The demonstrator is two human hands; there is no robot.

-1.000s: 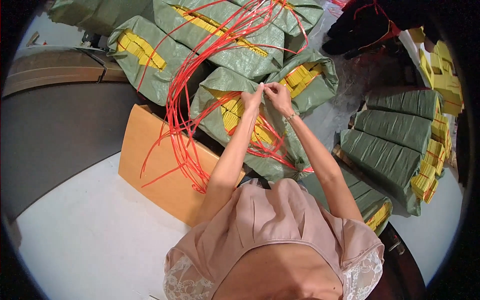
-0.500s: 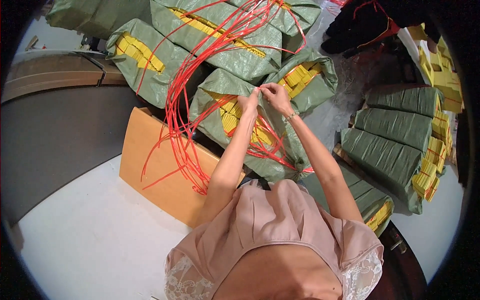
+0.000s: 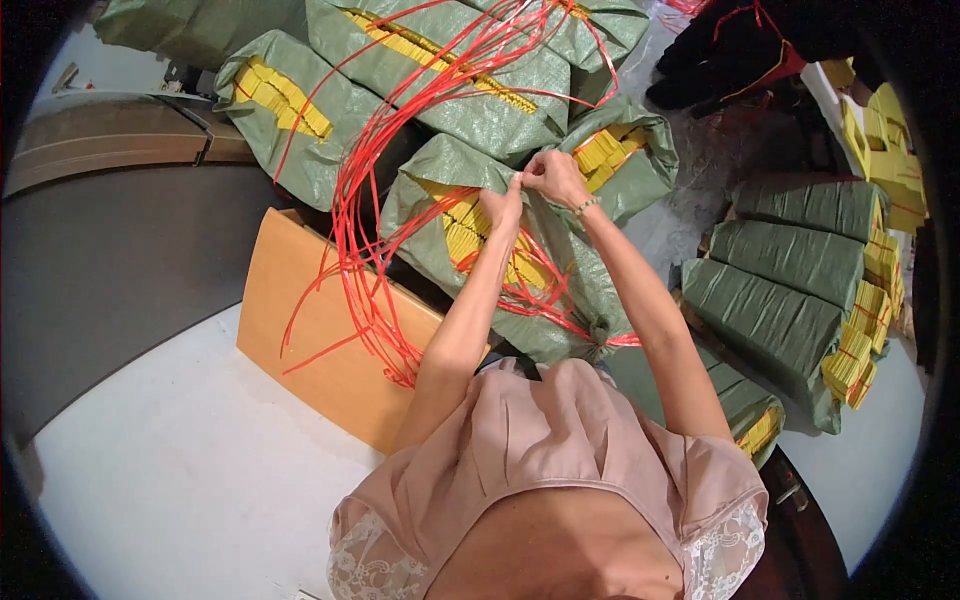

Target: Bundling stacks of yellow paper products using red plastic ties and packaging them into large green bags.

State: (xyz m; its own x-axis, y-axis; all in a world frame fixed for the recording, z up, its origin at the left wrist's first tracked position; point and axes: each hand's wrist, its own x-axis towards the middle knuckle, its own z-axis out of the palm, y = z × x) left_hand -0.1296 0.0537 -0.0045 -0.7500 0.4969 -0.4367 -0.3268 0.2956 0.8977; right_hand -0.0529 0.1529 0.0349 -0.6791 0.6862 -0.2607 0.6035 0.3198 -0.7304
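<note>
Below me lies a green woven sack [image 3: 427, 168], its mouth partly open over stacked yellow paper bundles [image 3: 465, 233]. My left hand [image 3: 502, 207] is closed on the sack's edge, thumb toward the right hand. Fingertips pinched, my right hand [image 3: 557, 180] meets it at that same edge, a bracelet on its wrist. Whether a strip of red strap is also between the fingertips is too small to tell. Red plastic straps [image 3: 520, 297] cross the bundles and run to a gathered, tied corner [image 3: 600, 332] of the sack near my body.
A long hank of red straps [image 3: 350, 190] drapes over the sacks to a tan board [image 3: 320, 325] at left. More filled sacks [image 3: 440, 95] lie beyond. Several green-wrapped stacks [image 3: 780, 250] stand right. A dark panel [image 3: 130, 270] borders the left; dark clothing shows far right [image 3: 720, 60].
Both hands stay at the sack's edge; the right has drawn slightly closer to the left thumb. The bit of red seen between the fingertips earlier is now hardly visible.
</note>
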